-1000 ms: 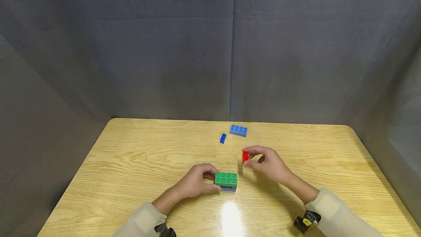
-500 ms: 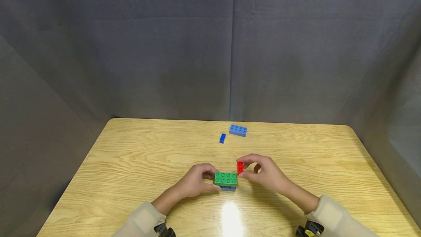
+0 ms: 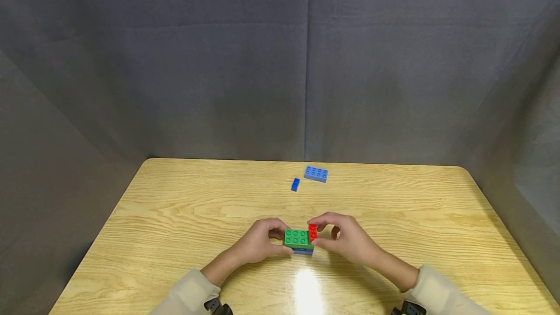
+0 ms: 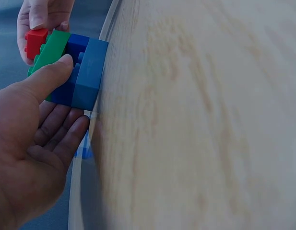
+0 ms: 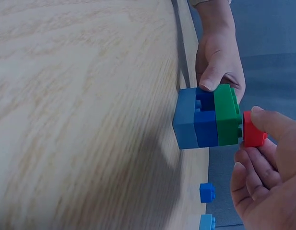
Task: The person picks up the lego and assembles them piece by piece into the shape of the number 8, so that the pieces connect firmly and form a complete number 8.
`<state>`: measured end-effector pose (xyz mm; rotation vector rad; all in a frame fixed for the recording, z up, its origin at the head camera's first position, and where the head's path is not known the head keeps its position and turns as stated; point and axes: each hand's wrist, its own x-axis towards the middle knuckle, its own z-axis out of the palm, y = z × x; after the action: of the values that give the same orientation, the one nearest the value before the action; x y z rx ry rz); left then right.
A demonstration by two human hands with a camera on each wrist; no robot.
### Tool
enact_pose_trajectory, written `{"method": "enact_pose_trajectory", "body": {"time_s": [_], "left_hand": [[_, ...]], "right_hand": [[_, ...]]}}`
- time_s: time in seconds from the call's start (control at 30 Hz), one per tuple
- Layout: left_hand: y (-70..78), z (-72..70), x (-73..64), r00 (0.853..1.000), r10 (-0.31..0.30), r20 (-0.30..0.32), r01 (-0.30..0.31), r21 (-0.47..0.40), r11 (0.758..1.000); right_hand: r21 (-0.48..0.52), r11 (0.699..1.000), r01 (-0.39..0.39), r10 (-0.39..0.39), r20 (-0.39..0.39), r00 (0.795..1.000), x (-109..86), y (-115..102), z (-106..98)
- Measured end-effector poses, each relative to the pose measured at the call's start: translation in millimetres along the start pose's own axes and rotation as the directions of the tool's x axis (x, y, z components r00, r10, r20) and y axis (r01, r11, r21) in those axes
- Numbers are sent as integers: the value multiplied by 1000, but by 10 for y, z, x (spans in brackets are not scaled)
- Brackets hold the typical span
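In the head view my left hand [image 3: 260, 243] grips the left end of a small stack of toy building bricks, thumb in front and fingers behind. A green brick [image 3: 296, 238] tops the stack. Below it are dark blue bricks [image 5: 207, 130] with a gap between them, and a lighter blue brick [image 5: 186, 120] forms the bottom. My right hand [image 3: 347, 238] pinches a small red brick [image 3: 312, 232] over the right end of the green brick. Green studs show between the two in the right wrist view, so the red brick is not pressed flush.
Behind the hands, a small dark blue brick [image 3: 295, 184] and a larger light blue brick [image 3: 316, 174] lie on the wooden table [image 3: 197, 198] near its far edge. A grey curtain [image 3: 218, 86] hangs behind and at both sides.
My right hand has brought the red brick leftward and nearer, from beyond the stack to above the green brick's right end. The left hand and the stack stay in place.
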<state>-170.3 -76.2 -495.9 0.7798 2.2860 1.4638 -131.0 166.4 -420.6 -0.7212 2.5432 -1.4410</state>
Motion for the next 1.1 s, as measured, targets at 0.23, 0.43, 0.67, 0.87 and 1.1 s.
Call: {"method": "enact_pose_trajectory", "body": {"time_s": [0.23, 0.43, 0.67, 0.87, 1.1], "left_hand": [[1, 1, -6, 1000, 6, 1, -6, -3, 1000], [-15, 5, -3, 1000, 10, 1, -10, -2, 1000], [-26, 11, -12, 1000, 0, 2, 0, -10, 1000], [-24, 16, -6, 1000, 3, 3, -3, -5, 1000], [-24, 2, -4, 1000, 13, -2, -13, -5, 1000]], "right_hand": [[5, 1000, -7, 7, -8, 1000, -4, 24, 41], [-6, 1000, 2, -2, -18, 1000, -17, 4, 53], [-40, 999, -23, 21, -43, 999, 2, 152, 121], [-10, 1000, -24, 24, -48, 999, 16, 381, 147], [-73, 997, 1, -4, -48, 999, 40, 402, 167]]}}
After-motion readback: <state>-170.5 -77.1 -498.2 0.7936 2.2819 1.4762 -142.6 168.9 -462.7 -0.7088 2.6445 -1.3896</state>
